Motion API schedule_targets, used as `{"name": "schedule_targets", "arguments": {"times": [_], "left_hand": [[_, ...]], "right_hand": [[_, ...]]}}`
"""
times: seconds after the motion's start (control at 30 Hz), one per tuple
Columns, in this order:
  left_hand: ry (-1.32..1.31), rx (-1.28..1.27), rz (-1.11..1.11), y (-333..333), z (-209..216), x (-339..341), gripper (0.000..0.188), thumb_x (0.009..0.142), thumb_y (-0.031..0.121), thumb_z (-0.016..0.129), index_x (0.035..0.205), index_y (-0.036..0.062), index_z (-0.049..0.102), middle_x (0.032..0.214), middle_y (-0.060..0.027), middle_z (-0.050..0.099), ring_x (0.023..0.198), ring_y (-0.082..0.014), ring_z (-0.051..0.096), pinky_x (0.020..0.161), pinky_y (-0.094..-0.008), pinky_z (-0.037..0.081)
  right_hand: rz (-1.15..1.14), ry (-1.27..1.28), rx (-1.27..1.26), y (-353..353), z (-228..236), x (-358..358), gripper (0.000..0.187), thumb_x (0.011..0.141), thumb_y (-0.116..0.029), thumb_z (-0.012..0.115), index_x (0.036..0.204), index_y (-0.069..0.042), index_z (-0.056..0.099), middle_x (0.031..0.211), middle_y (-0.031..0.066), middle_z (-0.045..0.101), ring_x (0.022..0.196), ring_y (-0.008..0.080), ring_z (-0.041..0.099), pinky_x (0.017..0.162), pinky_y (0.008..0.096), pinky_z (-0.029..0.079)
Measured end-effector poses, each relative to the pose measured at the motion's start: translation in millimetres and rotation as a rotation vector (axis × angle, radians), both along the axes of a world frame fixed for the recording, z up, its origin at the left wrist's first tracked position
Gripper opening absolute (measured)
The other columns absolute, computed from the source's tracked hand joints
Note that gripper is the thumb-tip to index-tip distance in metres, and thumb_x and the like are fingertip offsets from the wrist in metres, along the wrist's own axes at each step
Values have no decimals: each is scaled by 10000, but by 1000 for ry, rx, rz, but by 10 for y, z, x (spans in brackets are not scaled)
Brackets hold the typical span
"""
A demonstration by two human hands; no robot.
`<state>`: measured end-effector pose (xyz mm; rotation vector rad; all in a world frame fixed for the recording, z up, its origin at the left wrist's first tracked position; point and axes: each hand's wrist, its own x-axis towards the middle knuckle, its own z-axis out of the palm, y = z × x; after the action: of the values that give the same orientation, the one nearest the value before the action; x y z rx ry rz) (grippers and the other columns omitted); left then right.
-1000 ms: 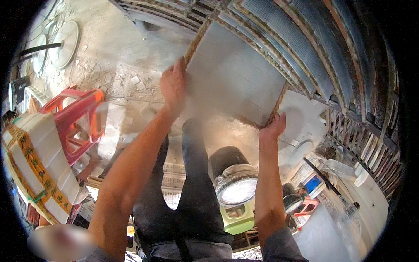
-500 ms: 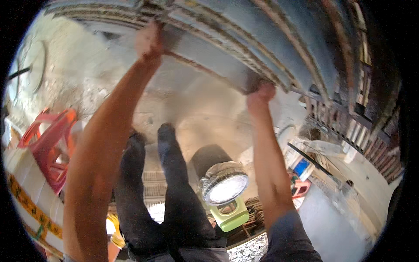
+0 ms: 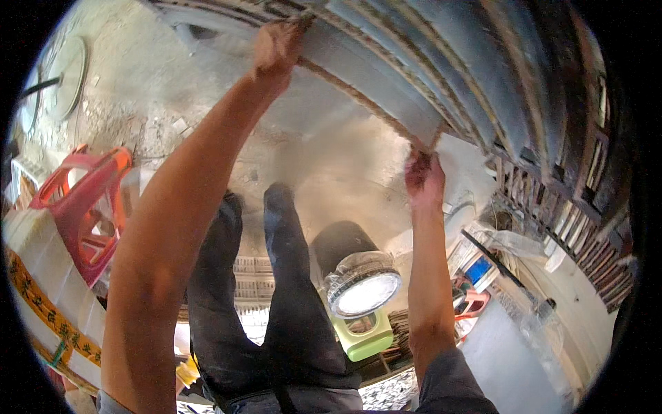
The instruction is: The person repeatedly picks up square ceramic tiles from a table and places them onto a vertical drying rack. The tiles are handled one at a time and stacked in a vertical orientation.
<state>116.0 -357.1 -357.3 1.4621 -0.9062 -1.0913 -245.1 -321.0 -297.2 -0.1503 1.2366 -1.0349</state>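
A wide grey-blue panel (image 3: 358, 77) with a rough brown edge hangs or lies at the top of the view, the nearest of several layered ones. My left hand (image 3: 277, 48) is closed around its left end, with the fingertips partly hidden. At its right corner my right hand (image 3: 424, 181) is closed on the brown edge, its fingers curled inward. Both arms reach forward, away from my body. Behind the held panel, further panels (image 3: 448, 52) with brown ribs curve up to the right.
A red plastic stool (image 3: 79, 207) stands left, beside a white taped box (image 3: 52, 276). Near my legs are a dark bucket with a plastic-wrapped, bright top (image 3: 362, 293) and a green stool (image 3: 365, 336). On the right are a slatted rack (image 3: 552, 214) and a grey sheet (image 3: 514, 352).
Both hands have shifted to the right in the picture. My left hand has moved slightly up and my right hand down, with the panel's edge moving along between them.
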Motion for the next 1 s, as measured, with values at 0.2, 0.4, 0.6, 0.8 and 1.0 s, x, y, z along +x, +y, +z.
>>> {"name": "schedule_targets", "arguments": {"times": [0.2,0.4,0.6,0.8,1.0], "left_hand": [[640,91,49,287,318,-67,397,893,296,513,1034,-75,527,891,-144,613,739,-236,637,650,-371,562],[780,102,259,176,236,-196,362,923,244,465,913,-110,540,730,-160,615,602,-232,632,575,-336,548],[757,111,295,-128,233,-191,358,918,246,471,860,-92,572,696,-157,624,565,-224,633,530,-312,530],[677,185,215,-209,335,-191,391,899,297,507,869,-88,569,719,-152,615,581,-240,641,540,-329,537],[870,237,218,-26,408,-144,464,879,377,541,1024,-62,496,855,-140,589,695,-240,623,559,-354,541]], "right_hand": [[-34,-82,-243,175,-89,157,307,947,-175,416,1167,33,463,1086,157,557,908,232,562,746,293,518],[-12,24,-189,31,-133,150,267,915,-270,488,996,-23,545,860,89,599,753,195,573,697,295,513],[-82,-8,-176,-323,-290,159,325,918,-320,465,921,-5,547,826,97,598,751,205,577,680,295,513],[-46,-194,-187,-491,-387,-132,403,927,-366,401,882,9,542,823,122,595,784,244,581,724,329,512],[18,-280,-36,-433,-171,-21,608,938,-473,263,1099,55,517,988,142,608,835,251,590,768,334,499]]}}
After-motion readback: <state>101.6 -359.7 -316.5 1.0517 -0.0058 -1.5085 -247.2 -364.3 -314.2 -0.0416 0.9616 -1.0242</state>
